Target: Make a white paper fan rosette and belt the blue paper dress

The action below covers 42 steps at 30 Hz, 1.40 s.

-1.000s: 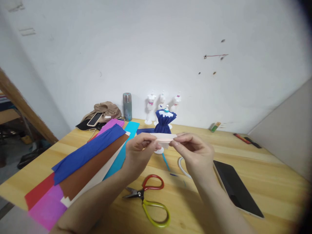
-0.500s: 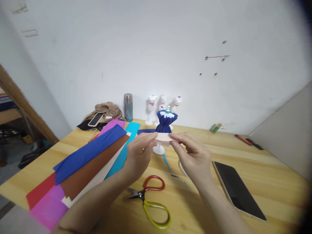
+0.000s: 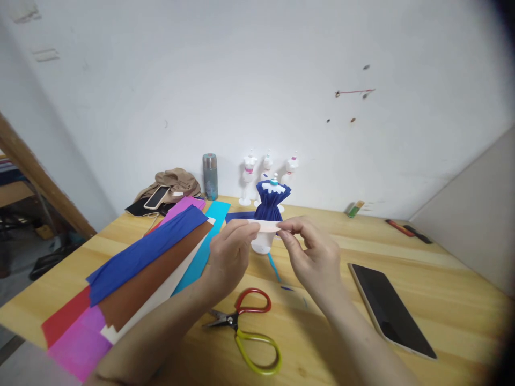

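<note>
Between my two hands is a small pale pinkish-white strip [image 3: 266,227], held level above the table. My left hand [image 3: 231,249] pinches its left end, and my right hand [image 3: 309,249] pinches its right end between thumb and index finger. Whether the strip is paper or cloth I cannot tell. Just behind it stands a small white dress form [image 3: 274,188] wearing a gathered dark blue dress [image 3: 270,206]; the strip covers the lower part of the dress. Below my hands lie scissors [image 3: 231,321] with one red and one yellow handle, blades pointing left.
Coloured sheets [image 3: 148,252] in blue, brown, white, red, pink and turquoise lie on the left. Several items line the wall: a flask [image 3: 210,177], three bare dress forms [image 3: 248,171], a glue stick [image 3: 356,209]. A tablet [image 3: 392,310] lies right, a phone [image 3: 157,197] on a cap at back left.
My right hand has shifted slightly left, and more of the strip's lower part shows, hanging down. A white round edge beside my right hand is no longer visible. The view has shifted a little.
</note>
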Available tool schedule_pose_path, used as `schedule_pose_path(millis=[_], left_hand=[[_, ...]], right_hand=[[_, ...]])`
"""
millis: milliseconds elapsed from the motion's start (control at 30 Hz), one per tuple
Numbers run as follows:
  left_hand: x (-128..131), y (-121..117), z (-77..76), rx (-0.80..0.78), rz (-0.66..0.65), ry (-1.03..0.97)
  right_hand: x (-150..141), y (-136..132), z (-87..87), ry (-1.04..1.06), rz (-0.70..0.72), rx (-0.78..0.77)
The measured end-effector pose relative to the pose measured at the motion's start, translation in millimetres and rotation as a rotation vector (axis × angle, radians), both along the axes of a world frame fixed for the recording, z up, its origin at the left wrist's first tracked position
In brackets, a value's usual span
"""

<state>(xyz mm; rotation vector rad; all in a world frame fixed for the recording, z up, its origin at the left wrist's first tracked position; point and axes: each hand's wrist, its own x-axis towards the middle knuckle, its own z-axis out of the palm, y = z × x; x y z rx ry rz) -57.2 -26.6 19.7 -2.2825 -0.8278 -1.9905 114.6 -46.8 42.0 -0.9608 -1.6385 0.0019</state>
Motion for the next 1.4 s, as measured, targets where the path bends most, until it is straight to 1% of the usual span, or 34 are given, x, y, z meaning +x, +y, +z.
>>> schedule_pose_path(millis=[133,200,267,333,367,433,500,567,700,767,867,1000,1067,1267,1400], left_hand=[[-0.3,-0.1,0.9,-0.049,0.006,0.007],[0.3,-0.9,1.4,-0.1,0.006,-0.003],[1.6,-1.5,1.3,-0.198,-0.003,-0.044],[3.5,-1.8,0.5,-0.335,-0.04,-0.114],[4.5,-1.8,-0.1,-0.401,-0.072,-0.155],[6.4,-2.0,-0.8,-0.498,-0.141,-0.228],[7.8,-2.9,0.2,-0.55,-0.192,-0.271],[8.5,-4.6,3.2,-0.578,-0.221,-0.295],[9.1,-8.9,11.9,-0.583,-0.283,-0.361],[9.3,-10.5,15.2,-0.584,-0.318,-0.393],[9.6,-12.1,18.3,-0.607,-0.355,-0.412],[8.5,-13.6,20.0,-0.602,-0.355,-0.394],[7.1,-13.9,20.0,-0.57,-0.338,-0.362],[3.6,-10.8,16.6,-0.451,-0.27,-0.263],[4.1,-10.0,13.6,-0.398,-0.258,-0.229]], right_hand=[[-0.5,1.5,-0.7,-0.005,0.001,-0.032],[-0.2,2.6,-1.7,0.001,-0.007,-0.041],[0.3,3.9,-3.2,0.019,-0.015,-0.059],[0.6,5.2,-5.0,0.07,-0.004,-0.111],[0.6,5.8,-5.8,0.111,0.022,-0.158],[0.2,6.6,-6.9,0.226,0.118,-0.279],[-0.7,6.8,-6.8,0.355,0.222,-0.38],[-1.5,6.3,-5.4,0.455,0.258,-0.413],[-1.6,3.8,-0.7,0.496,0.217,-0.326],[-1.1,2.5,1.3,0.489,0.229,-0.281],[-0.6,1.0,2.8,0.483,0.26,-0.257],[-0.4,0.0,3.2,0.489,0.269,-0.247],[-0.3,-0.2,3.7,0.489,0.273,-0.265],[0.2,-1.7,6.9,0.466,0.271,-0.398],[0.1,-3.4,9.2,0.466,0.296,-0.428]])
